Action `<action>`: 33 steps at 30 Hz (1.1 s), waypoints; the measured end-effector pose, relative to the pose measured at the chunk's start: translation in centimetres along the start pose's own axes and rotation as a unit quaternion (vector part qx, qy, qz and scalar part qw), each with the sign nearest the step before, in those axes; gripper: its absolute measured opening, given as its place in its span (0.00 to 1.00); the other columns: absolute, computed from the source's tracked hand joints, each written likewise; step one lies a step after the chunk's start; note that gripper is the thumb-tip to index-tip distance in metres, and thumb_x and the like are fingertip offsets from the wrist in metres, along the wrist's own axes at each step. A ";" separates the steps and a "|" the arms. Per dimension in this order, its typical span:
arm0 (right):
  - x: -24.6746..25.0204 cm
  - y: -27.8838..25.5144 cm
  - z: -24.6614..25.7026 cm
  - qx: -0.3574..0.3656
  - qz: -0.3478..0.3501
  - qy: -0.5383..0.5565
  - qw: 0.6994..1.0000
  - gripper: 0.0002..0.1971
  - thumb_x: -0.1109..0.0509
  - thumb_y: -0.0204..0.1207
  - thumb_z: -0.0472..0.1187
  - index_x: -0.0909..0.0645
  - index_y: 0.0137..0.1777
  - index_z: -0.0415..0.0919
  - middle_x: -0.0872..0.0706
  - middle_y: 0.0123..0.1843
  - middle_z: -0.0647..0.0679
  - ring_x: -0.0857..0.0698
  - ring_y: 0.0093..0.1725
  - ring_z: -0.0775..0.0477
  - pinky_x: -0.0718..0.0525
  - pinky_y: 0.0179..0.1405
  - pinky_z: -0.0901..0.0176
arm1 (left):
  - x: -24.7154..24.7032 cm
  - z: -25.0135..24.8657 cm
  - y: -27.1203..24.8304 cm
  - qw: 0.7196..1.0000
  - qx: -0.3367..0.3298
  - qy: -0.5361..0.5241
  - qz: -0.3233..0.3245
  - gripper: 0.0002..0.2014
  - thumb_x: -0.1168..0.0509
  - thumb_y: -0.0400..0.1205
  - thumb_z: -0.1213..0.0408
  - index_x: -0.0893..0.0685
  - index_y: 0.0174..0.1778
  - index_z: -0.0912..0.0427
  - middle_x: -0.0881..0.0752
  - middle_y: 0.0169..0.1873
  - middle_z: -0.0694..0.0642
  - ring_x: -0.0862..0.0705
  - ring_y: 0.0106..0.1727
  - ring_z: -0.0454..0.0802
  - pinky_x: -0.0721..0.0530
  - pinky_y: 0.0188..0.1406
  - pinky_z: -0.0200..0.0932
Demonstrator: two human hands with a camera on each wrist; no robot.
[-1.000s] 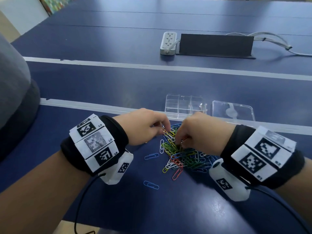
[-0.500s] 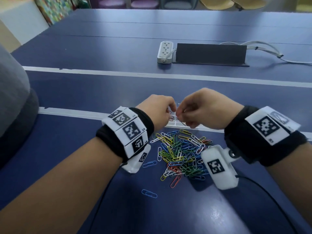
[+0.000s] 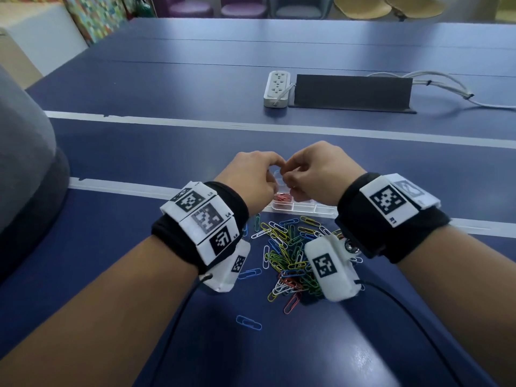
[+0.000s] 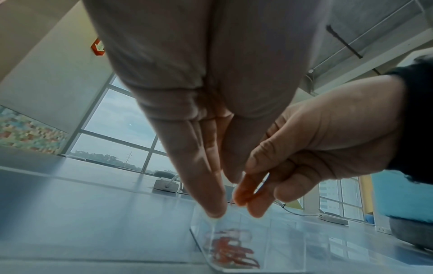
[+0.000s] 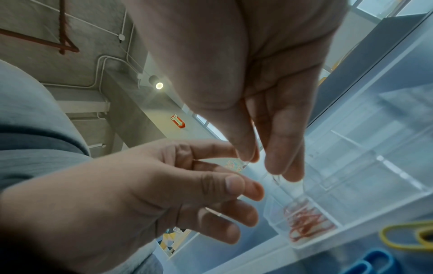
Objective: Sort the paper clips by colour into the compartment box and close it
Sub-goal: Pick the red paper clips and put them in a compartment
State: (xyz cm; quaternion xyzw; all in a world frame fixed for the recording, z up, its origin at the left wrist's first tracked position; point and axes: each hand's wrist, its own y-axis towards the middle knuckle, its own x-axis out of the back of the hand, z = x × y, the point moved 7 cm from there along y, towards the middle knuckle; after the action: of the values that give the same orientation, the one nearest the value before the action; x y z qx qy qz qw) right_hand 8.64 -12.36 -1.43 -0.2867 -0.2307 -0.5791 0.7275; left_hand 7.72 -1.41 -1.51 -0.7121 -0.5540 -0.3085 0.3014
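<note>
A loose heap of coloured wire paper clips (image 3: 290, 255) lies nearest on the blue table (image 3: 195, 141). Just beyond it, both hands hover over the clear plastic compartment box (image 3: 304, 209), red clips (image 5: 306, 220) in one cell. Left hand (image 3: 251, 177) and right hand (image 3: 318, 174) meet fingertip to fingertip, apparently pinching something thin; what, I cannot tell.

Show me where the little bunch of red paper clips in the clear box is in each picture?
Head view: the red paper clips sit in the centre, just below the two hands.
Left wrist view: the red clips are at the bottom, right of centre, under the fingertips.
Right wrist view: they are at lower right.
Shared landmark: the clear compartment box.
</note>
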 end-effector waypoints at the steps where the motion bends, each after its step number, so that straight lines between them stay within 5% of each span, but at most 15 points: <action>1: 0.2 -0.1 0.0 0.005 -0.005 -0.003 1.000 0.09 0.34 0.75 0.34 0.12 0.43 0.43 0.11 0.35 0.43 0.10 0.34 0.44 0.10 0.49 0.48 | 0.0 0.1 -0.1 1.000 -0.001 -0.007 -0.002 0.18 0.36 0.77 0.72 0.18 0.61 0.52 0.12 0.38 0.53 0.16 0.34 0.45 0.14 0.48 0.43; 5: 0.6 -0.8 -0.3 0.014 -0.004 0.006 1.000 0.11 0.35 0.74 0.32 0.12 0.45 0.44 0.09 0.40 0.40 0.09 0.39 0.40 0.10 0.48 0.45 | 0.2 0.4 -0.7 1.000 -0.012 0.000 -0.007 0.08 0.32 0.77 0.64 0.16 0.50 0.53 0.13 0.33 0.51 0.16 0.33 0.46 0.14 0.45 0.43; 8: 1.0 -1.7 -0.6 0.017 0.002 0.003 1.000 0.11 0.36 0.72 0.30 0.14 0.41 0.44 0.09 0.37 0.38 0.09 0.36 0.40 0.09 0.44 0.46 | -0.1 0.1 -1.4 0.998 -0.033 0.051 0.017 0.01 0.31 0.76 0.60 0.15 0.40 0.51 0.17 0.30 0.47 0.21 0.29 0.37 0.17 0.43 0.39; 12: 1.5 -3.4 -1.5 0.035 0.029 -0.070 0.997 0.10 0.32 0.71 0.32 0.12 0.38 0.46 0.12 0.24 0.52 0.14 0.24 0.56 0.12 0.36 0.65 | -1.6 -0.3 -2.6 0.985 -0.056 0.118 0.109 0.05 0.30 0.76 0.54 0.13 0.42 0.51 0.20 0.28 0.45 0.24 0.30 0.37 0.22 0.36 0.37; 15: 1.4 -4.7 -2.0 0.046 0.052 -0.184 0.981 0.08 0.30 0.72 0.38 0.10 0.41 0.49 0.18 0.18 0.64 0.19 0.24 0.66 0.25 0.30 0.81 | -2.8 -0.5 -3.1 0.975 -0.066 0.142 0.154 0.05 0.30 0.76 0.55 0.13 0.44 0.51 0.21 0.28 0.42 0.24 0.31 0.35 0.26 0.32 0.31; 17: 1.4 -5.4 -2.5 0.041 0.067 -0.248 0.966 0.09 0.31 0.72 0.39 0.10 0.44 0.48 0.11 0.31 0.60 0.16 0.34 0.61 0.24 0.31 0.76 | -3.3 -0.7 -3.2 0.970 -0.072 0.163 0.163 0.05 0.31 0.77 0.55 0.14 0.44 0.51 0.23 0.28 0.42 0.25 0.31 0.36 0.28 0.30 0.30; 19: 1.4 -5.8 -3.4 0.027 0.084 -0.289 0.953 0.09 0.30 0.72 0.38 0.10 0.46 0.48 0.08 0.42 0.51 0.14 0.47 0.50 0.19 0.45 0.65 | -3.7 -1.0 -3.2 0.966 -0.076 0.176 0.171 0.04 0.30 0.76 0.56 0.14 0.44 0.50 0.23 0.28 0.42 0.25 0.32 0.38 0.26 0.31 0.35; 22: 1.2 -5.9 -4.4 0.006 0.118 -0.319 0.940 0.10 0.28 0.70 0.36 0.11 0.50 0.46 0.08 0.47 0.47 0.14 0.50 0.45 0.15 0.53 0.58 | -3.9 -1.2 -3.1 0.963 -0.082 0.180 0.183 0.04 0.28 0.75 0.58 0.15 0.44 0.49 0.21 0.29 0.44 0.24 0.33 0.38 0.23 0.39 0.38; 28: 1.1 -6.0 -4.2 0.029 0.121 -0.333 0.935 0.11 0.32 0.71 0.34 0.13 0.48 0.48 0.09 0.45 0.51 0.21 0.41 0.50 0.23 0.43 0.65 | -4.3 -1.2 -3.4 0.956 -0.073 0.190 0.211 0.08 0.25 0.71 0.58 0.14 0.45 0.49 0.20 0.30 0.45 0.25 0.30 0.36 0.25 0.32 0.36; 33: 1.1 -6.3 -4.1 0.042 0.122 -0.313 0.941 0.13 0.34 0.70 0.38 0.15 0.51 0.51 0.22 0.30 0.55 0.27 0.38 0.49 0.26 0.42 0.61 | -4.7 -1.7 -4.3 0.947 -0.088 0.213 0.225 0.06 0.24 0.70 0.57 0.14 0.39 0.50 0.24 0.24 0.44 0.26 0.27 0.36 0.29 0.26 0.34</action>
State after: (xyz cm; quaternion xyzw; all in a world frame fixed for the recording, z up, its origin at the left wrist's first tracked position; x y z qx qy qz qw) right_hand 2.73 -17.01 -2.73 -0.4485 -0.4338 -0.3571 0.6951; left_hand 2.39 -4.69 -3.65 -0.7594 -0.2733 -0.4250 0.4100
